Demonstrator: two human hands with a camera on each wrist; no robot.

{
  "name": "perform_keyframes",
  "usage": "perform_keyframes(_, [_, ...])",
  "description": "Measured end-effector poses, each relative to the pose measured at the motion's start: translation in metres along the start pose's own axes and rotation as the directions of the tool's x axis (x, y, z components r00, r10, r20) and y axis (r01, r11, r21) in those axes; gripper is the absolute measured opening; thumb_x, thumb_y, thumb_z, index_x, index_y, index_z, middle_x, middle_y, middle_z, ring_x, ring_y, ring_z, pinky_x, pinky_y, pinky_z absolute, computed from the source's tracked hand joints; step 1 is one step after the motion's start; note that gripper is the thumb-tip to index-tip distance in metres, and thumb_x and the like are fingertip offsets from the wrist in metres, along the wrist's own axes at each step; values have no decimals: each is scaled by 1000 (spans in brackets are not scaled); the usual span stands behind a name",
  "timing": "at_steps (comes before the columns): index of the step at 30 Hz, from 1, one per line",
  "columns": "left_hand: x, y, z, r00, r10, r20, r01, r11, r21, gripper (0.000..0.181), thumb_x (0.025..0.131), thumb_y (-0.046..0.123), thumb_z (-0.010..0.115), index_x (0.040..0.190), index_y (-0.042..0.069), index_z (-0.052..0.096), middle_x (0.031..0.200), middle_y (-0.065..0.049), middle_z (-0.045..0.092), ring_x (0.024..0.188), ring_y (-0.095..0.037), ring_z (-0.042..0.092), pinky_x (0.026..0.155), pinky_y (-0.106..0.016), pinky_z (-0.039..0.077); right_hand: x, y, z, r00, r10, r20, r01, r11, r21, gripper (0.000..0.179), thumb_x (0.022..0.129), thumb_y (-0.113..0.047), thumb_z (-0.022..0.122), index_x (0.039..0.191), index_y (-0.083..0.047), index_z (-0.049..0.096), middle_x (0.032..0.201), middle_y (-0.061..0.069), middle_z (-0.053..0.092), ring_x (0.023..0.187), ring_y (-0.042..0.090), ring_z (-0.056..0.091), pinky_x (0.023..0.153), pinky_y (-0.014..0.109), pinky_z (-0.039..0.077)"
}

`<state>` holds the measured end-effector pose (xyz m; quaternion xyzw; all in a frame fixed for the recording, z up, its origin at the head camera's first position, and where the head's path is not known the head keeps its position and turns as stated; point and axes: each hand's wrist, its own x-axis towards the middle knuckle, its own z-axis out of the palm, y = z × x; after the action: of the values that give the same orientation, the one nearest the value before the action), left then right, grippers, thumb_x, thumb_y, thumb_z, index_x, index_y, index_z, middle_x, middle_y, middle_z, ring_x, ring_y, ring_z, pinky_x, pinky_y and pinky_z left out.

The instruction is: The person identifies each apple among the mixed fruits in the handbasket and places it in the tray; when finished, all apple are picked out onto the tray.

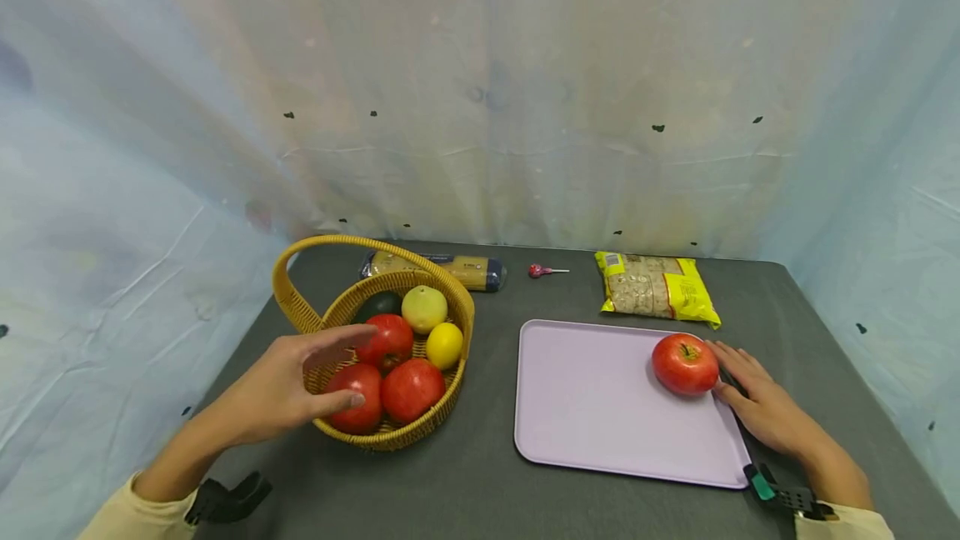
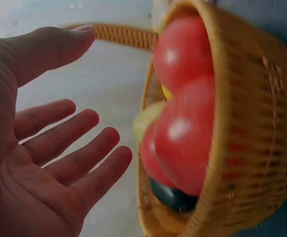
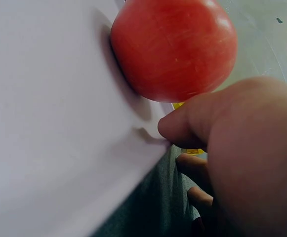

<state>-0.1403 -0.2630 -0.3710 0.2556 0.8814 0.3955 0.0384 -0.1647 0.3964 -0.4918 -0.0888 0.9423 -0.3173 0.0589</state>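
My left hand (image 1: 281, 386) hovers at the left side of a yellow wicker basket (image 1: 405, 438), thumb and fingers spread apart and holding nothing. Inside the basket lie several red apples (image 1: 413, 391), a yellow lemon (image 1: 444, 346), a pale green round fruit (image 1: 424, 309) and a dark green fruit (image 1: 378, 304). Another red apple (image 1: 685, 364) sits on the right part of a pale lilac tray (image 1: 592, 398). My right hand (image 1: 772, 407) rests at the tray's right edge beside that apple, fingers extended and thumb (image 3: 183, 121) at the rim.
Behind the basket lies a long yellow and dark blue package (image 1: 472, 272). A wrapped lollipop (image 1: 537, 271) and a yellow bag of oat-like flakes (image 1: 652, 286) lie along the back of the grey table (image 1: 450, 494). A pale curtain surrounds the table.
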Motion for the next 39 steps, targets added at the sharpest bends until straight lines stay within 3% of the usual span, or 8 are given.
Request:
perform_keyframes(4, [9,-18,-6,999,32,4,-33,994,101,68,96,31,88,154,10,61,151,-9,68,131,-32,72,103,-30,61,0,-2,0,1000,0,-4,0,1000,0,69,114,-25,56,174,-8,26,172,40,23,157,69,8,108,96,14])
perform_keyframes(9, [27,-38,-11,995,97,13,-97,961,260,61,97,26,87,153,17,64,147,-2,71,124,-25,73,100,-51,63,0,-2,0,1000,-5,-7,5,1000,-1,69,113,-23,56,173,-7,27,172,40,24,157,70,9,110,95,14])
perform_keyframes(14, [46,-49,-14,987,91,133,-124,955,270,54,102,15,80,153,22,65,159,-2,62,138,-29,66,107,-62,57,0,-2,0,1000,-12,-12,12,1000,-1,68,113,-22,56,173,-5,28,171,41,24,156,70,9,110,95,14])
perform_keyframes(19, [58,-52,-14,961,36,275,-103,967,233,55,106,2,67,155,26,63,171,-4,50,156,-35,48,118,-66,47,1,-2,1,1000,-5,-10,5,1000,0,68,113,-23,57,173,-6,28,171,40,24,157,70,9,110,95,14])
perform_keyframes(25, [66,-45,-13,938,12,347,-101,965,240,71,99,-11,61,163,18,55,174,-8,43,161,-41,39,120,-67,44,0,-2,1,1000,-6,-10,6,1000,12,69,113,-24,56,173,-6,28,171,40,24,157,70,7,110,95,12])
perform_keyframes(30, [72,-36,-10,934,37,355,-168,923,346,76,92,-16,62,162,13,55,170,-14,48,152,-46,48,117,-69,46,0,-2,1,1000,-6,-10,6,1000,14,69,113,-24,57,173,-6,28,172,40,24,158,69,7,110,95,12])
perform_keyframes(35, [78,-29,-8,925,-19,379,-168,874,455,75,94,-12,69,162,15,55,169,-12,50,140,-40,52,110,-61,52,0,-2,1,1000,1,-7,-1,1000,7,69,113,-25,58,172,-6,29,172,39,24,158,69,7,109,96,13])
perform_keyframes(39, [84,-24,-6,910,-60,410,-186,824,535,85,86,-18,72,161,20,57,166,-15,48,137,-41,50,100,-54,57,-1,-3,1,1000,4,-6,-4,1000,12,69,113,-26,57,173,-6,28,172,39,24,158,69,6,109,96,12])
